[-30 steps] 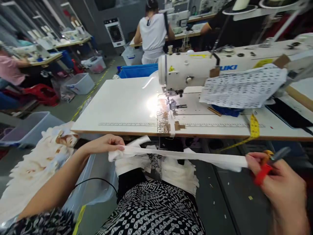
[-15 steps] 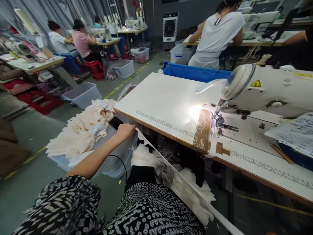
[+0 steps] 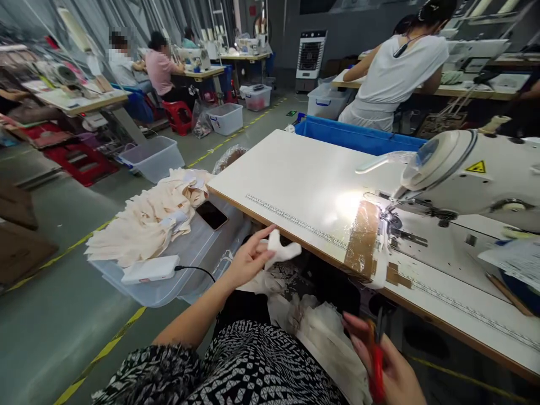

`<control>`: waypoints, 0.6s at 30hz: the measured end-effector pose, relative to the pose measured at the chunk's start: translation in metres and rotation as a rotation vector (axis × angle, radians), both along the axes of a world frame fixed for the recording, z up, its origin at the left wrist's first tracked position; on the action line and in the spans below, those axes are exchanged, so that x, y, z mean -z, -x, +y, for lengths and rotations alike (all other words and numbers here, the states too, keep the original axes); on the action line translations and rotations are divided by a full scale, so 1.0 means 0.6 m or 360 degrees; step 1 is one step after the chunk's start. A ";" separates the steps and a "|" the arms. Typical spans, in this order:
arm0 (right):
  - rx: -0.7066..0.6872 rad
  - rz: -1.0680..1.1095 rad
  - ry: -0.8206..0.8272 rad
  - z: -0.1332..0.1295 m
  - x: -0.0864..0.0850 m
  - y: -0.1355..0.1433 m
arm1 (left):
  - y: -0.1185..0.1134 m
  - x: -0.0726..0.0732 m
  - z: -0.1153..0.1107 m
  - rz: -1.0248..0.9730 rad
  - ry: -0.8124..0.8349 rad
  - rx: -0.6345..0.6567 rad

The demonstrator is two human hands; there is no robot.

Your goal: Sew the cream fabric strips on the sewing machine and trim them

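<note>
While the left hand (image 3: 248, 261) pinches white cloth (image 3: 283, 249), the right hand (image 3: 390, 363) grips scissors (image 3: 377, 360)

The left thumb and forefinger are nearly closed, with the folded cloth between their tips; its loose end sticks out toward the table (image 3: 304, 169), close to the front edge. The right hand is partly closed around the red and orange handles, fingers curled, low in front of the table. The blades point up toward the table's underside; whether they are parted cannot be told.

Pale fabric (image 3: 327, 334) lies bunched on the person's lap, between the two hands. To the left, a clear bin (image 3: 192, 256) bears a heap of cream ruffles (image 3: 141, 225), a dark phone (image 3: 211, 215) and a white power bank (image 3: 151, 270) with a black cable (image 3: 197, 270) plugged in. On the table stands a sewing machine (image 3: 455, 163), its lamp lit, with brown tape (image 3: 363, 239) beside the needle area. Several people work at other tables behind.
</note>
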State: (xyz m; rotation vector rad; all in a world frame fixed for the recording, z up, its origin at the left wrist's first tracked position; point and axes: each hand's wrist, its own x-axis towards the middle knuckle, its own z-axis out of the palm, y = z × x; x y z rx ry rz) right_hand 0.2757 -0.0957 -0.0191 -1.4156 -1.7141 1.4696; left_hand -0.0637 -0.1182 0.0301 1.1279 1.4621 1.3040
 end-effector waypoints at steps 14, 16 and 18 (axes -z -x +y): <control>-0.0233 0.0379 -0.0379 0.052 -0.079 0.169 | -0.071 -0.003 -0.007 -0.0709 0.0363 0.0840; -0.0264 0.0277 -0.0454 0.049 -0.083 0.164 | -0.077 0.002 -0.003 -0.0675 0.0443 0.0754; -0.0324 0.0177 -0.0493 0.048 -0.087 0.156 | -0.081 0.008 0.001 -0.0631 0.0510 0.0668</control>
